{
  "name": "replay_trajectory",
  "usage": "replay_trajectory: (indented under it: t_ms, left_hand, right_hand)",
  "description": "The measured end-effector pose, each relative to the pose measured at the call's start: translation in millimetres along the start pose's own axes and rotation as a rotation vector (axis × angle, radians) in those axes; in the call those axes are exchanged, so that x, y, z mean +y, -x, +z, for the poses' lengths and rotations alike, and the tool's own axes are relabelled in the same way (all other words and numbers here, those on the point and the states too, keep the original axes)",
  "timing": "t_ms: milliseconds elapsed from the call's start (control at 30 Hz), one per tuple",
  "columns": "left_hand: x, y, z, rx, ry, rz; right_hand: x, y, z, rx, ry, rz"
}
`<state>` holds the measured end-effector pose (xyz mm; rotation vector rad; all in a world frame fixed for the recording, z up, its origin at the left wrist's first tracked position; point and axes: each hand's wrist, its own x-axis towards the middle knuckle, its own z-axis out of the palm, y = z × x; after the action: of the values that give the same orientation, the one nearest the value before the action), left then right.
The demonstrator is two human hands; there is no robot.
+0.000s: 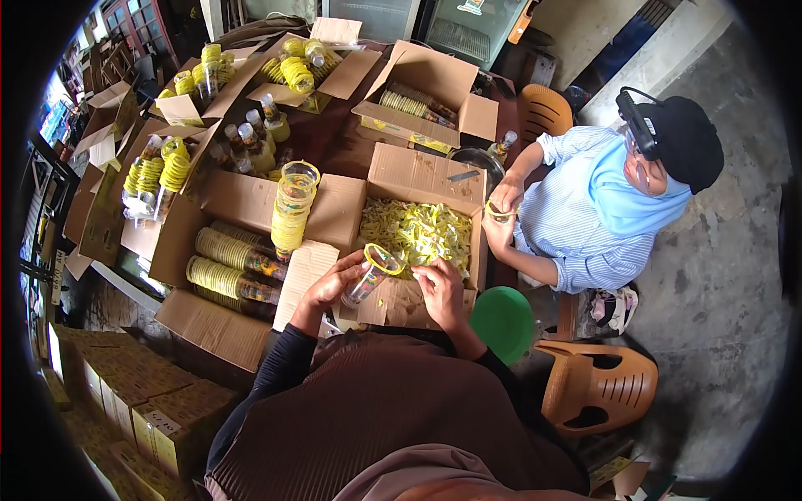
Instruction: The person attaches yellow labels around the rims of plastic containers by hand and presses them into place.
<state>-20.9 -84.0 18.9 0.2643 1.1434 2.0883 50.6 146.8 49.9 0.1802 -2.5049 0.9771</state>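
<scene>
While the left hand (pixel 338 280) is clamping its fingers around a clear cup (pixel 361 288), the cup is lying against that hand's palm side, above the near-left corner of the carton (pixel 426 174); it is leaning, its mouth facing up and towards the right hand (pixel 443 294); its see-through wall is showing small coloured marks, and a bright yellow band is circling its rim; the right hand is hovering over the carton's near edge, thumb and fingertips drawing close together just beside that rim, though whether they are pinching anything I cannot tell; yellow pieces (pixel 418 234) are filling the carton; left of it a tall stack of yellow-rimmed cups (pixel 292 217) is standing; right of it a co-worker (pixel 601 200) is holding another yellow-rimmed item.
</scene>
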Motion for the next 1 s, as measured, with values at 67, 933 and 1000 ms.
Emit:
replay_trajectory:
  t_ms: [67,933,1000]
  left_hand:
    - [-2.4,-0.6,-2.6,0.032,-0.022,0.007]
    - [-15.2,2.2,1.5,-0.137,-0.141,-0.100]
    - [-12.8,2.1,-2.1,-0.182,-0.022,-0.109]
  right_hand:
    - [0.0,0.5,-4.9,-0.014,0.097,-0.073]
    - [-10.5,4.3,-3.1,-0.036,0.301,-0.253]
    - [-8.2,6.5,1.9,-0.044,0.166,-0.125]
